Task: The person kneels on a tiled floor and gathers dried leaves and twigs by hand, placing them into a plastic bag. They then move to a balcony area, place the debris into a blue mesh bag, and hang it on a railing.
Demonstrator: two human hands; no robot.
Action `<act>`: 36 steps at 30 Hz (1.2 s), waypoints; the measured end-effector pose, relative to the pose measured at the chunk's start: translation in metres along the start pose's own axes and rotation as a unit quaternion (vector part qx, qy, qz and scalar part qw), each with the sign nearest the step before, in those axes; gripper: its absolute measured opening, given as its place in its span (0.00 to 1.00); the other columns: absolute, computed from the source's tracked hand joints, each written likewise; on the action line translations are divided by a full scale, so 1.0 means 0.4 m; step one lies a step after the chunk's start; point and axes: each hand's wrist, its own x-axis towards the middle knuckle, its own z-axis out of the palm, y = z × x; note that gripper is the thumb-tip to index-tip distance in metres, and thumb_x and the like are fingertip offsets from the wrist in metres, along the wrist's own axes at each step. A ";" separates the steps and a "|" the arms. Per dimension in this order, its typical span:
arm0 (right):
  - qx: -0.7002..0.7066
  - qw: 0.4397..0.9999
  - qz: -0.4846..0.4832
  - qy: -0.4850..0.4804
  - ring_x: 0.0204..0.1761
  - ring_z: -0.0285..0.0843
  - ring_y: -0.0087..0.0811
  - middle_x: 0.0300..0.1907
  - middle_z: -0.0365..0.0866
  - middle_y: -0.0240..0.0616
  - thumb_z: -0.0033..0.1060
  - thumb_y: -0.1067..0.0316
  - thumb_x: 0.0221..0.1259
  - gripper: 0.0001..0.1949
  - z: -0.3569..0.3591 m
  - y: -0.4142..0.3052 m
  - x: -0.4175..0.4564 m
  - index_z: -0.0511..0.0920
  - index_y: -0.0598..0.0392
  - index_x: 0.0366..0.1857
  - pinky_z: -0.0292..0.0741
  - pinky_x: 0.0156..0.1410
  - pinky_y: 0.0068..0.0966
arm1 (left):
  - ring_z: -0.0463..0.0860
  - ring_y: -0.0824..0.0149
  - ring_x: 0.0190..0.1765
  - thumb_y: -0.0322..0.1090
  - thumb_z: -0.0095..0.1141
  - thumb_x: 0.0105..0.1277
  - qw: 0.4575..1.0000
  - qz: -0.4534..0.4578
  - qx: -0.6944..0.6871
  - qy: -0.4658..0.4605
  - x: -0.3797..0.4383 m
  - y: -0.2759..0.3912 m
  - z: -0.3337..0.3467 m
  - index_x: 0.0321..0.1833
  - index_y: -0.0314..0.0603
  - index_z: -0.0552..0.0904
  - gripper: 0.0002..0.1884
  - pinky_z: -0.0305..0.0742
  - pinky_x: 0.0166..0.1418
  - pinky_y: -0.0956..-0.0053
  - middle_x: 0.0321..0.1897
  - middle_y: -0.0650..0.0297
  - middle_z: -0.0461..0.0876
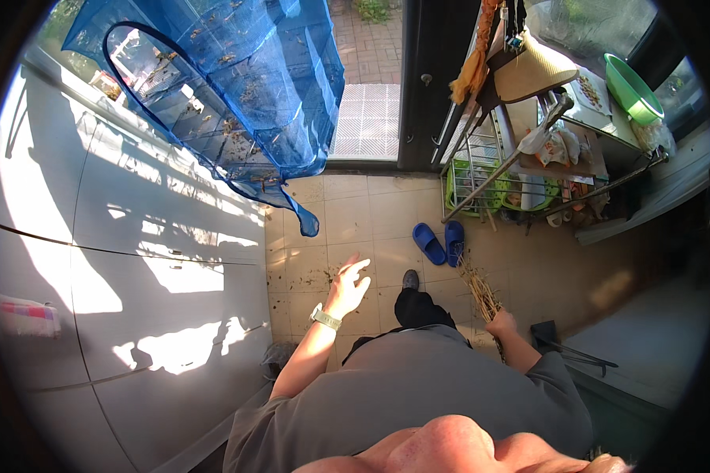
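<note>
My right hand [502, 324] is closed around a bundle of dry plant stalks [479, 287], whose far end reaches over one of two blue slippers [429, 243] on the floor. My left hand [348, 288], with a watch on its wrist, is held out in the air with fingers apart and nothing in it. Beyond it hangs a blue mesh drying net [284, 77] with a dark-rimmed opening and dry plant bits inside; its lower corner dangles above the tiles. Plant crumbs [316, 278] lie scattered on the floor near my left hand.
White cabinets [171, 331] line the left side. Ahead, a doorway opens onto patterned tiles [367, 118]. At the right stands a metal rack [479, 177] with green baskets, a straw hat [535, 68] and a green basin [633, 88]. A dark long-handled dustpan [545, 334] is near my right elbow.
</note>
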 end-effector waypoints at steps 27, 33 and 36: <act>0.114 0.969 -0.211 0.056 0.59 0.80 0.51 0.61 0.78 0.56 0.76 0.60 0.45 0.41 -0.594 -0.576 0.260 0.67 0.65 0.66 0.80 0.63 0.40 | 0.82 0.49 0.62 0.18 0.61 0.51 0.807 0.538 0.156 0.185 0.518 1.101 -0.478 0.49 0.41 0.86 0.20 0.82 0.56 0.63 0.71 0.42 0.69; 0.015 0.967 -0.247 0.060 0.51 0.84 0.50 0.50 0.84 0.53 0.77 0.51 0.44 0.39 -0.632 -0.620 0.374 0.73 0.62 0.61 0.83 0.55 0.44 | 0.88 0.58 0.49 0.26 0.66 0.54 0.711 0.491 0.301 0.403 0.452 1.244 -0.692 0.44 0.38 0.85 0.13 0.80 0.55 0.65 0.61 0.46 0.79; -0.017 0.962 -0.265 0.069 0.46 0.86 0.47 0.45 0.85 0.50 0.77 0.49 0.47 0.38 -0.689 -0.662 0.325 0.73 0.61 0.61 0.85 0.50 0.43 | 0.88 0.70 0.33 0.29 0.59 0.66 0.726 0.328 0.345 0.495 0.431 1.352 -0.785 0.49 0.34 0.83 0.11 0.81 0.42 0.74 0.25 0.63 0.86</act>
